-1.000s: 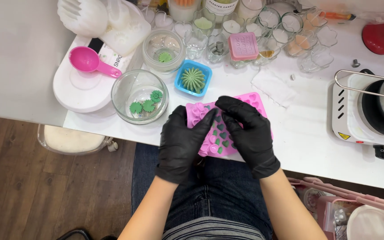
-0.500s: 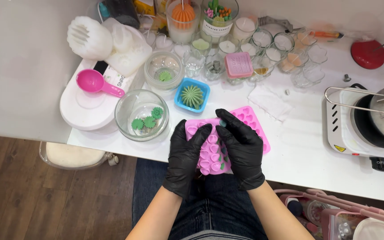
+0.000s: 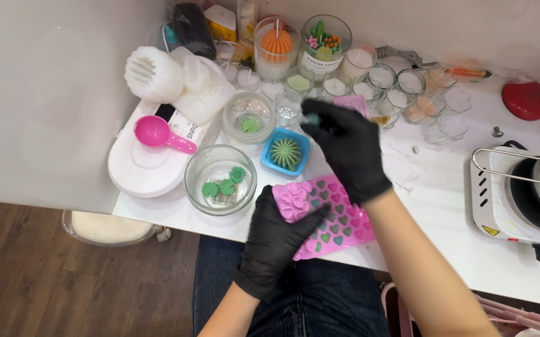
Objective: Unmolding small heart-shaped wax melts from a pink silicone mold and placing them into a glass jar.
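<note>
Hands both in black gloves. Left hand [image 3: 276, 240] grips the near-left end of the pink silicone mould [image 3: 324, 216], thumb on top, fingers curled round the edge; grip closed on it. Mould lies flat at the worktop [image 3: 445, 231] front edge, near end overhanging the person's lap. Heart-shaped cavities, several filled with green, others bare pink.

Right hand [image 3: 348, 146] is raised above the worktop, off the mould, hovering over the space between the blue square dish [image 3: 285, 153] and the cluster of small glass cups [image 3: 407, 93]. Fingertips pinched together at the top-left; something small and greenish seems to sit there, too blurred to name. Can't tell if that grip really holds anything.

Around it:
- Blue dish holds a green ribbed cactus shape, just beyond the mould's far-left corner.
- Large glass bowl [image 3: 220, 180] just left of the mould, three small green cactus-like pieces inside.
- Smaller glass bowl [image 3: 249, 117] behind it, one green piece inside.
- Pink scoop [image 3: 159, 134] lies on a white oval scale [image 3: 145, 165], far left.
- White moulded lumps [image 3: 176, 78] behind the scale.
- Jar with an orange pumpkin-shaped candle [image 3: 276, 47] and a glass with small coloured plant shapes [image 3: 325, 43] at the back.
- Red lid [image 3: 526, 100] back right.
- White hotplate [image 3: 513, 200] with a metal pot at the right edge, well apart from both hands.
</note>
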